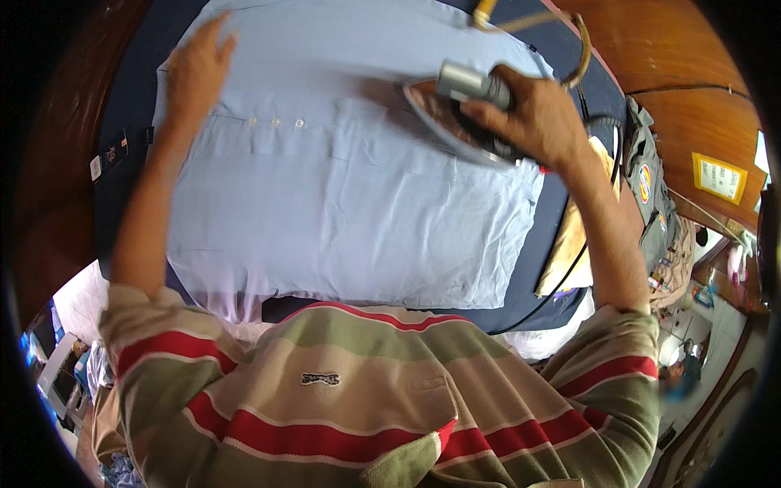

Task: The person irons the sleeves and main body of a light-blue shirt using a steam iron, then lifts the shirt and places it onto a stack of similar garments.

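Soft light is brightening the shirt (342, 203). Near the table's (122, 211) far right corner, the iron (447, 118) is blurring. Outer edges are bending.

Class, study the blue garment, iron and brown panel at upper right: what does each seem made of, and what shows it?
Blue garment: thin matte cloth, perhaps cotton or a blend, from its soft creases.
Iron: probably metal base, from its silvery edge; the handle looks plastic, though blur leaves that open.
Brown panel: polished wood or wood-look laminate, from its glossy, streaked surface.
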A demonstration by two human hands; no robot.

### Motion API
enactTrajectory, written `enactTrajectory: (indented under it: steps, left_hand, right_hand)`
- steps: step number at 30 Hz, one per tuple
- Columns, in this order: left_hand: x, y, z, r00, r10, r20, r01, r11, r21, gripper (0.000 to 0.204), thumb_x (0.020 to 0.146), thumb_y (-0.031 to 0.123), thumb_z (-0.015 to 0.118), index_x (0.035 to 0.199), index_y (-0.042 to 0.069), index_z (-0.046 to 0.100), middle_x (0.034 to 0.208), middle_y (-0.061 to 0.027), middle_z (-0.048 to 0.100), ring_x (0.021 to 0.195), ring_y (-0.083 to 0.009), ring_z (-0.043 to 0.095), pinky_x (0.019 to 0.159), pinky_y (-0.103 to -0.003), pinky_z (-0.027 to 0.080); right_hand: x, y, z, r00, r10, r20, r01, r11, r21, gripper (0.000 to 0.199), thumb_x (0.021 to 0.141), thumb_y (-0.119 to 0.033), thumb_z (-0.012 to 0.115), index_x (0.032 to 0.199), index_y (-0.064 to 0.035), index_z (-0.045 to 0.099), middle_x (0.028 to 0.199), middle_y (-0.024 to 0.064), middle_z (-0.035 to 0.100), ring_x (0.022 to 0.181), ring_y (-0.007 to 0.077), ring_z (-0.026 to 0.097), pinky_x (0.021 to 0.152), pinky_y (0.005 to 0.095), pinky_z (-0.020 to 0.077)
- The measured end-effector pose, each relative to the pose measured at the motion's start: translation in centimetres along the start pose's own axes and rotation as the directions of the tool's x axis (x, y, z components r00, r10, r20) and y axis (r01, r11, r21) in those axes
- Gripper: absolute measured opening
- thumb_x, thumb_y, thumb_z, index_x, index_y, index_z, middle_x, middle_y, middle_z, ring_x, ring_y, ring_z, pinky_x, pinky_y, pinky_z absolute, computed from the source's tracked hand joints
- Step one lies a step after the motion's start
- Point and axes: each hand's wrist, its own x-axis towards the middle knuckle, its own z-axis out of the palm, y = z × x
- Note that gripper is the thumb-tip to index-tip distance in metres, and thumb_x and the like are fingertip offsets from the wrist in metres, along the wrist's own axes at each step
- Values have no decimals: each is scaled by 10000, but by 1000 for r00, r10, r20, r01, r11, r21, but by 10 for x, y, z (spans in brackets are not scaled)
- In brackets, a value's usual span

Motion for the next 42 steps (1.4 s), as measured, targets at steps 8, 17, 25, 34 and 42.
enactTrajectory:
  steps: [8, 17, 25, 34, 42]
  left_hand:
    - [-80, 8, -28, 922, -24, 387, -91, 956, 278, 509, 955, 472, 317, 1433, 302, 283, 1510, 43, 226, 1391, -194, 201, 1095, -514, 177]
    - [-81, 1, -25, 916, -63, 395, -50, 962, 270, 513, 960, 480, 304, 1444, 321, 242, 1514, 60, 210, 1402, -174, 161, 1118, -487, 128]
    - [-78, 25, -39, 969, -173, 176, 96, 921, 379, 518, 924, 466, 431, 1384, 235, 376, 1407, -18, 395, 1294, -209, 365, 1021, -473, 271]
    - [-84, 69, -49, 750, -660, 56, 611, 722, 325, 444, 874, 441, 532, 1187, 126, 552, 1151, -62, 597, 1112, -240, 545, 866, -439, 429]
    - [-68, 57, -35, 607, -777, 167, 715, 626, 311, 301, 887, 372, 532, 1033, 118, 599, 1043, -80, 634, 948, -263, 622, 757, -404, 500]
  right_hand:
    - [-22, -48, 37, 999, 38, 25, -41, 986, 164, 545, 775, -557, 603, 858, -19, 593, 635, 171, 622, 630, 346, 636, 567, 419, 507]
    - [18, -97, 36, 998, -5, 64, -9, 974, 225, 450, 775, -456, 622, 891, -23, 580, 698, 180, 638, 700, 372, 633, 629, 450, 499]
    - [10, -94, 28, 988, -62, 144, 17, 957, 290, 434, 770, -415, 652, 916, -15, 569, 742, 200, 648, 734, 368, 642, 668, 436, 509]
    - [-20, -99, 32, 984, -33, 176, -16, 962, 271, 378, 756, -304, 688, 972, -18, 567, 731, 202, 645, 687, 338, 655, 656, 388, 517]
    - [-9, -85, 35, 991, 51, 121, -82, 958, 274, 400, 758, -351, 648, 966, -15, 583, 767, 196, 655, 736, 349, 650, 672, 404, 521]
